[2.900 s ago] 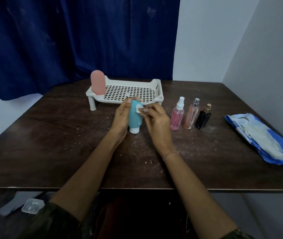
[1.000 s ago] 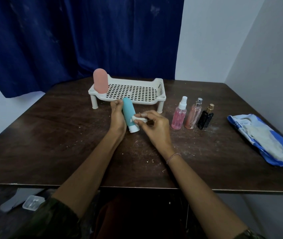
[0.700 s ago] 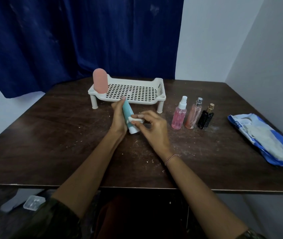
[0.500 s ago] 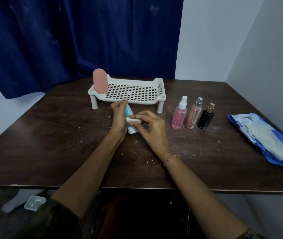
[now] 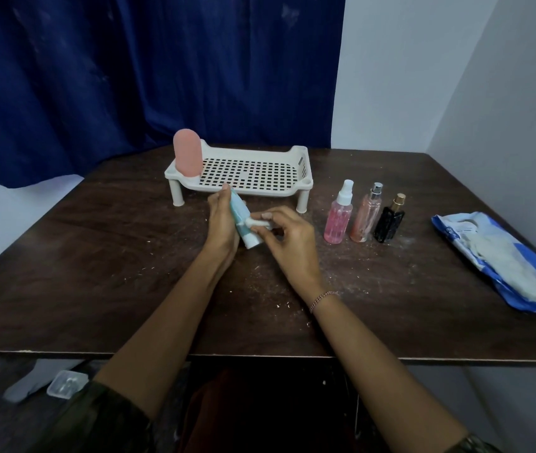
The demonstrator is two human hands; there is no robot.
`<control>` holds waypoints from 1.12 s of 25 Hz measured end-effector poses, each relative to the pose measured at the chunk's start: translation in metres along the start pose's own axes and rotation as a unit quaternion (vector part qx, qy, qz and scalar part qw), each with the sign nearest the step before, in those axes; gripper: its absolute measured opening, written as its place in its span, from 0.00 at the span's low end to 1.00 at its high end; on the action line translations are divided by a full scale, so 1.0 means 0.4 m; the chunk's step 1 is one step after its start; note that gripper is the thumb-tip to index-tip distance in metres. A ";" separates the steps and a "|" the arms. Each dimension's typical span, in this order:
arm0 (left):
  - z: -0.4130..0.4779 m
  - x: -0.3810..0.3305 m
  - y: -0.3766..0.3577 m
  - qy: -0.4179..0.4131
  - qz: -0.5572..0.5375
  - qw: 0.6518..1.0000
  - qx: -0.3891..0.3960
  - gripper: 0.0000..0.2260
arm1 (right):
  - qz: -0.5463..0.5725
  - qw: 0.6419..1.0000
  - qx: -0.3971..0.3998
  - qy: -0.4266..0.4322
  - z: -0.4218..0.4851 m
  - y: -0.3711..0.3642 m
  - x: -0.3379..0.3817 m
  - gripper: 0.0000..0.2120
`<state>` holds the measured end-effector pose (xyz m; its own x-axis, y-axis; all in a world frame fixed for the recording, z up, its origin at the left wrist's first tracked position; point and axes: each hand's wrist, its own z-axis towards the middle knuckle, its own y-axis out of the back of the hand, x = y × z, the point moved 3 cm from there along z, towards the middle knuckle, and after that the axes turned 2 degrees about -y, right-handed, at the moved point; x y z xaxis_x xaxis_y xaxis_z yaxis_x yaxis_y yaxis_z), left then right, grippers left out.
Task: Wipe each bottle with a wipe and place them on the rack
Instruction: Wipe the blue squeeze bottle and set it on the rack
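My left hand (image 5: 222, 223) grips a teal squeeze bottle (image 5: 240, 214), tilted with its white cap toward me, just in front of the white rack (image 5: 299, 188). My right hand (image 5: 288, 238) pinches a small white wipe (image 5: 258, 222) against the bottle's lower part. A pink squeeze bottle (image 5: 187, 157) stands upright in the rack's left corner. To the right of the rack, in a row on the table, stand a pink spray bottle (image 5: 338, 218), a clear peach spray bottle (image 5: 365, 216) and a black bottle with a gold cap (image 5: 389, 223).
A blue pack of wipes (image 5: 502, 259) lies open at the right side of the dark wooden table (image 5: 96, 256). A dark blue curtain hangs behind the rack. A wall stands close on the right. A small clear plastic lid (image 5: 65, 383) lies on the floor, lower left.
The teal bottle has tilted and turned in my left hand. My right hand has slid the wipe from the bottle's top down toward its cap end.
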<state>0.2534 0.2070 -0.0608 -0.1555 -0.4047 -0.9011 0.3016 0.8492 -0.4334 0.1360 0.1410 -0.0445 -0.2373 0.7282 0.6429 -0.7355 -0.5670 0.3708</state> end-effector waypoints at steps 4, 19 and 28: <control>-0.008 -0.004 -0.005 0.004 -0.005 1.000 0.007 0.16 | -0.019 1.000 -0.007 -0.013 0.002 0.001 -0.010 0.08; -0.038 -0.004 -0.016 0.017 -0.013 0.998 0.056 0.14 | -0.050 0.998 -0.021 0.016 0.002 0.006 -0.001 0.07; -0.046 -0.012 -0.020 -0.014 -0.027 0.995 0.092 0.08 | -0.072 0.995 0.009 0.073 -0.003 -0.008 0.011 0.04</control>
<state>0.2343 0.2084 -0.0528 -0.1503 -0.4588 -0.8757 0.4608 0.7512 -0.4726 0.1368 0.1464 -0.0436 -0.2199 0.8500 0.4786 -0.7569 -0.4582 0.4659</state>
